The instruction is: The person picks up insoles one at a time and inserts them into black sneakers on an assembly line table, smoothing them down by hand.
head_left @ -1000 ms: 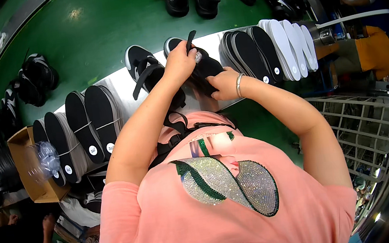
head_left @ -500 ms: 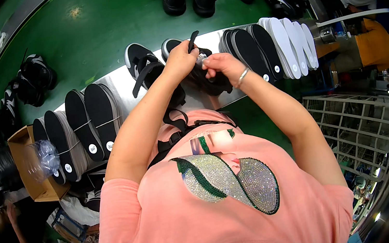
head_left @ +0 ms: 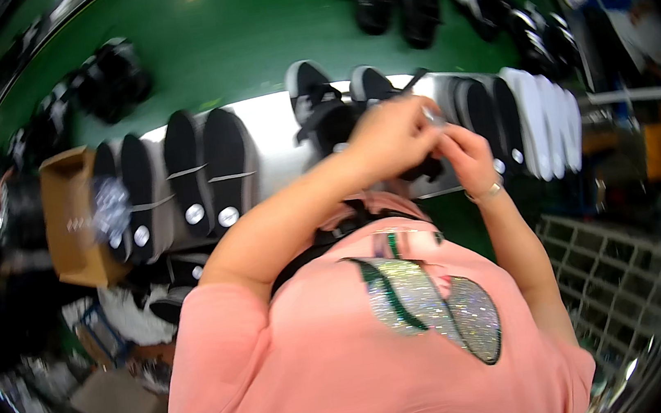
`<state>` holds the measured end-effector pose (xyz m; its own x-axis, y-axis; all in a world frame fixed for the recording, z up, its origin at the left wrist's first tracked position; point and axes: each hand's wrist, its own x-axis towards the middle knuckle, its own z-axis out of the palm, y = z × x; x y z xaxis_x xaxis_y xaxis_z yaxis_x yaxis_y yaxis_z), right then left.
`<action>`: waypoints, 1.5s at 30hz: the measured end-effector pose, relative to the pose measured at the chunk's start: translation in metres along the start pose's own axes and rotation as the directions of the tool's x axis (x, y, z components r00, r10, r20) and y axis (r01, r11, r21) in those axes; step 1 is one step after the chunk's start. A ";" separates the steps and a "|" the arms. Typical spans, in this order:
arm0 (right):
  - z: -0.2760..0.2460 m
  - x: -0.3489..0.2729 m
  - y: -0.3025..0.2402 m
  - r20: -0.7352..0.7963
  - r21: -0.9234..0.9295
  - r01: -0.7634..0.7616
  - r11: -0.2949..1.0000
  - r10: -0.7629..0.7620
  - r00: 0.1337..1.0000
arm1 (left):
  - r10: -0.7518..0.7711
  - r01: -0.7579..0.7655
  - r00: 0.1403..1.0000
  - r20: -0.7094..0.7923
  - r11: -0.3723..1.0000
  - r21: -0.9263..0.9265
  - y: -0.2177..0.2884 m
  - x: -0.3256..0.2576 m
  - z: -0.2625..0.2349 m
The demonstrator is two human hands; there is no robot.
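Observation:
Blurred by motion, my left hand (head_left: 398,139) is curled above a black shoe (head_left: 370,84) with a light toe. It covers most of that shoe. My right hand (head_left: 469,158) meets it on the right, thumb and fingers pinched together. A small pale greyish piece (head_left: 434,116) shows where the fingertips of both hands come together; its kind is too smeared to tell. A black strap (head_left: 415,79) sticks up just beyond my left hand. Left of the hands stands the other black shoe (head_left: 328,120), untouched, on the metal bench strip (head_left: 275,122).
Banded stacks of black insoles (head_left: 229,157) stand at left, beside a cardboard box (head_left: 68,222) holding clear plastic. More black insoles (head_left: 480,114) and white insoles (head_left: 534,119) are at right. Several black shoes (head_left: 418,10) sit on the green surface (head_left: 259,25). A wire rack (head_left: 612,279) is at lower right.
The view has swung, so the bench things appear farther right. My left hand has left the shoe's strap and come close to my right hand, which has drawn back slightly from the shoe.

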<state>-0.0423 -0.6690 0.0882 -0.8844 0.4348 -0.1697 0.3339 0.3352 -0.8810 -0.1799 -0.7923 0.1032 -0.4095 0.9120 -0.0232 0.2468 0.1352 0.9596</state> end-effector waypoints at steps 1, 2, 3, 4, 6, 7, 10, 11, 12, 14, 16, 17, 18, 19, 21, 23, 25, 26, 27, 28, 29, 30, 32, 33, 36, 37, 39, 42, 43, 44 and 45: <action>0.002 -0.001 -0.004 0.049 -0.064 0.050 0.997 -0.047 0.998 | 0.145 -0.142 0.987 -0.062 0.988 0.060 -0.013 -0.007 0.006; 0.004 -0.001 -0.012 0.099 -0.133 0.123 0.983 -0.111 0.989 | 0.130 -0.122 0.987 -0.094 0.989 0.083 -0.014 -0.013 0.004; 0.006 -0.002 -0.015 0.148 -0.192 0.203 0.960 -0.176 0.973 | 0.106 -0.097 0.991 -0.087 0.990 0.102 -0.017 -0.019 -0.001; 0.008 -0.003 -0.011 0.161 -0.308 0.221 0.925 -0.179 0.971 | 0.098 -0.089 0.982 -0.162 0.994 0.064 -0.018 -0.028 -0.012; 0.007 -0.008 0.000 0.196 -0.514 0.258 0.818 -0.181 0.964 | 0.105 -0.069 0.931 -0.350 0.991 0.114 -0.020 -0.048 -0.039; 0.007 -0.011 0.005 0.211 -0.610 0.269 0.745 -0.174 0.962 | 0.082 -0.068 0.877 -0.473 0.997 0.047 -0.022 -0.059 -0.059; 0.017 -0.013 0.011 0.272 -0.694 0.352 0.628 -0.225 0.936 | 0.256 0.338 0.532 -0.807 0.810 0.479 -0.022 -0.111 -0.140; 0.020 -0.014 0.010 0.298 -0.716 0.377 0.588 -0.231 0.926 | 0.346 0.427 0.401 -0.848 0.749 0.507 -0.025 -0.131 -0.165; 0.023 -0.012 0.007 0.321 -0.732 0.358 0.580 -0.169 0.932 | 0.516 0.551 0.283 -0.808 0.602 0.578 -0.033 -0.155 -0.189; 0.027 -0.006 0.004 0.354 -0.773 0.316 0.550 -0.040 0.934 | 0.607 0.743 0.099 -0.788 0.482 0.464 -0.041 -0.205 -0.221; 0.032 0.001 0.004 0.382 -0.833 0.285 0.475 0.120 0.916 | 0.387 0.963 0.155 -0.909 0.145 0.226 -0.059 -0.243 -0.230; 0.034 0.006 0.010 0.376 -0.842 0.265 0.470 0.160 0.913 | 0.471 0.978 0.166 -0.866 0.035 0.206 -0.067 -0.245 -0.224; 0.033 0.011 0.013 0.395 -0.841 0.266 0.471 0.200 0.897 | 0.533 0.961 0.209 -0.820 0.045 0.274 -0.066 -0.236 -0.214; 0.032 0.014 0.014 0.412 -0.839 0.265 0.475 0.237 0.880 | 0.596 0.939 0.244 -0.765 0.053 0.341 -0.061 -0.224 -0.205; 0.032 0.017 0.017 0.416 -0.836 0.254 0.487 0.259 0.872 | 0.332 0.622 0.244 -0.911 0.667 0.410 -0.051 -0.189 -0.177; 0.033 0.015 0.018 0.417 -0.834 0.267 0.483 0.234 0.878 | 0.035 0.226 0.441 -0.897 0.963 0.148 -0.040 -0.147 -0.125; 0.037 0.011 0.022 0.398 -0.820 0.268 0.506 0.167 0.902 | 0.100 0.125 0.735 -0.671 0.952 0.278 -0.036 -0.112 -0.077; 0.043 0.010 0.018 0.381 -0.809 0.251 0.532 0.148 0.913 | 0.080 0.143 0.858 -0.507 0.911 0.386 -0.022 -0.097 -0.057; 0.049 0.010 0.014 0.357 -0.798 0.232 0.556 0.127 0.925 | -0.029 0.180 0.927 -0.375 0.910 0.375 -0.027 -0.079 -0.037; 0.055 0.010 0.010 0.362 -0.799 0.228 0.557 0.142 0.921 | -0.055 0.204 0.955 -0.292 0.835 0.510 -0.035 -0.062 -0.018; 0.062 0.011 0.007 0.358 -0.796 0.222 0.564 0.143 0.923 | -0.122 0.220 0.971 -0.203 0.783 0.582 -0.035 -0.046 -0.006; 0.070 0.010 0.006 0.395 -0.810 0.268 0.522 0.147 0.907 | -0.155 0.228 0.973 -0.170 0.743 0.629 -0.038 -0.034 0.003; 0.079 0.010 0.003 0.413 -0.805 0.294 0.516 0.130 0.902 | -0.247 0.273 0.960 -0.135 0.704 0.656 -0.043 -0.016 0.006; 0.079 0.009 0.002 0.393 -0.784 0.273 0.557 0.106 0.913 | -0.307 0.313 0.943 -0.124 0.701 0.641 -0.044 -0.009 0.005; 0.067 0.009 -0.010 0.363 -0.594 0.362 0.718 -0.162 0.918 | -0.269 0.332 0.943 -0.197 0.711 0.620 -0.059 -0.005 -0.005; 0.063 0.008 -0.012 0.293 -0.498 0.487 0.717 -0.390 0.873 | -0.235 0.328 0.944 -0.230 0.708 0.625 -0.063 -0.005 -0.013; 0.051 0.015 -0.022 0.229 -0.461 0.581 0.670 -0.543 0.808 | -0.104 0.300 0.943 -0.316 0.674 0.675 -0.071 0.003 -0.041; 0.038 0.041 -0.015 0.146 -0.461 0.560 0.688 -0.563 0.813 | -0.088 0.448 0.863 -0.497 0.587 0.674 -0.069 0.027 -0.105; 0.035 0.051 -0.009 0.126 -0.472 0.520 0.711 -0.530 0.839 | -0.097 0.527 0.810 -0.578 0.552 0.646 -0.071 0.032 -0.126; 0.032 0.061 -0.004 0.112 -0.482 0.484 0.731 -0.496 0.861 | -0.127 0.597 0.755 -0.643 0.539 0.594 -0.073 0.033 -0.145; 0.028 0.073 0.002 0.098 -0.491 0.448 0.748 -0.463 0.881 | -0.155 0.662 0.693 -0.705 0.525 0.535 -0.074 0.033 -0.160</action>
<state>-0.1156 -0.6604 0.0617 -0.9656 0.1456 0.2153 0.0135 0.8553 -0.5179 -0.3520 -0.8339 0.0758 -0.9407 0.3378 0.0328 0.3284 0.8817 0.3386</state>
